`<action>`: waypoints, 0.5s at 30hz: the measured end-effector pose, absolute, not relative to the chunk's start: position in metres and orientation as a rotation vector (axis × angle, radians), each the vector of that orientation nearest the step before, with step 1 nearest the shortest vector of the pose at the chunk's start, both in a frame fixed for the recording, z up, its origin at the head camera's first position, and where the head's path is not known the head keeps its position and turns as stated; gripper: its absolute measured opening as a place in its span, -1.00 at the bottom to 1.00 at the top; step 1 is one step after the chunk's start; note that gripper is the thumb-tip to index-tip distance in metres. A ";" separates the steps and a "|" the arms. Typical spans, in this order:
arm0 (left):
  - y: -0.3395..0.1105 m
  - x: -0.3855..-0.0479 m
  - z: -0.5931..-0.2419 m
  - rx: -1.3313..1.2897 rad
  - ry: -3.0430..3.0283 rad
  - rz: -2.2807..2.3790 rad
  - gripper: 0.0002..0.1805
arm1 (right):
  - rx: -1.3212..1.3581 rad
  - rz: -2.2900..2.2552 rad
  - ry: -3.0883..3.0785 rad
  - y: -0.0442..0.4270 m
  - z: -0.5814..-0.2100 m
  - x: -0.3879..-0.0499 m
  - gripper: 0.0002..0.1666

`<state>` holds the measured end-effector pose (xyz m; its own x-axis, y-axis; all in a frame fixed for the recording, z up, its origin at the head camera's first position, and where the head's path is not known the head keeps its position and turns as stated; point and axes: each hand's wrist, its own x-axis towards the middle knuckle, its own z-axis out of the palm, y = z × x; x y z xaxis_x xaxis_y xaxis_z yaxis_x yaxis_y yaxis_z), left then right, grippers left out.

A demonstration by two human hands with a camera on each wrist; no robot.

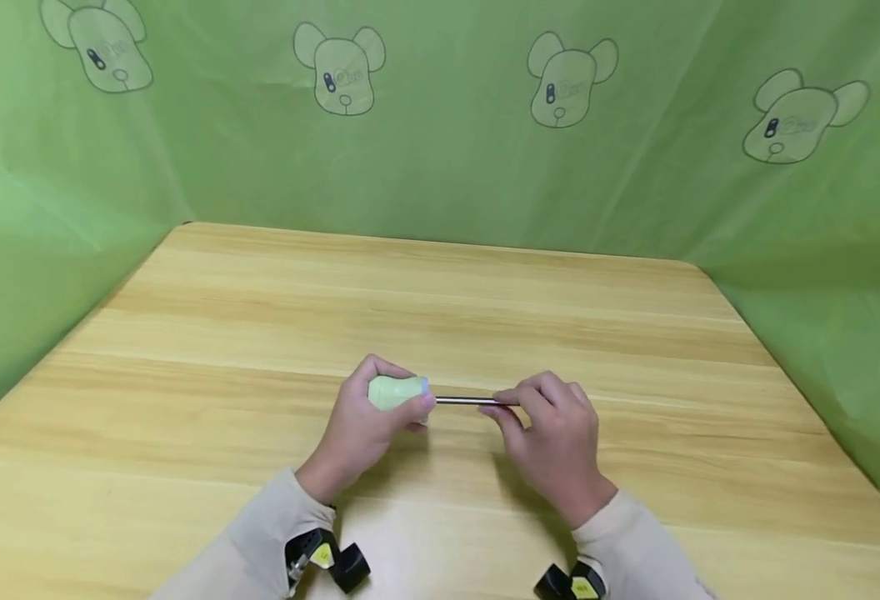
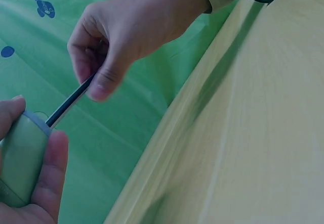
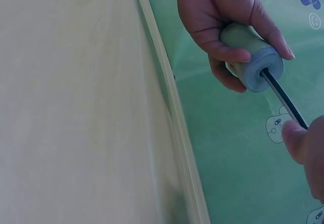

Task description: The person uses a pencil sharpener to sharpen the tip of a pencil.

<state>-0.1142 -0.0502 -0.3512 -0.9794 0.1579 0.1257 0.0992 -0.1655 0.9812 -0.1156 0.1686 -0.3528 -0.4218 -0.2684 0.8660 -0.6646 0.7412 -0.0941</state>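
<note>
My left hand point(image 1: 353, 429) grips a light green, rounded pencil sharpener point(image 1: 393, 392) with a blue-grey end face, held above the table. Out of the hole in that face runs a slim dark pencil with a pale stripe point(image 1: 461, 401), pointing right in the head view. Thumb and fingers of my right hand point(image 1: 556, 433) pinch the pencil's far part. In the right wrist view, the pencil point(image 3: 284, 101) enters the middle of the sharpener's end point(image 3: 266, 64); its inserted tip is hidden. The left wrist view shows the sharpener point(image 2: 23, 155) between left thumb and fingers.
A light wood-grain table point(image 1: 440, 308) lies under both hands. Green curtains point(image 1: 447, 175) with printed bear heads enclose its back and sides. Black devices point(image 1: 335, 562) are worn at both wrists, below the beige sleeves point(image 1: 252, 533).
</note>
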 end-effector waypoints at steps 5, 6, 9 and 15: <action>-0.052 -0.114 -0.351 0.306 2.010 2.308 -0.59 | 0.705 0.495 -1.920 0.167 -0.356 -0.118 -0.57; -0.052 -0.114 -0.351 0.313 2.018 2.299 -0.58 | 0.714 0.504 -1.927 0.166 -0.356 -0.117 -0.63; -0.054 -0.115 -0.352 0.355 2.055 2.260 -0.56 | 0.741 0.579 -2.042 0.167 -0.353 -0.114 -0.79; -0.057 -0.115 -0.354 0.560 2.314 2.027 -0.58 | 0.667 1.203 -2.703 0.174 -0.332 -0.108 -0.77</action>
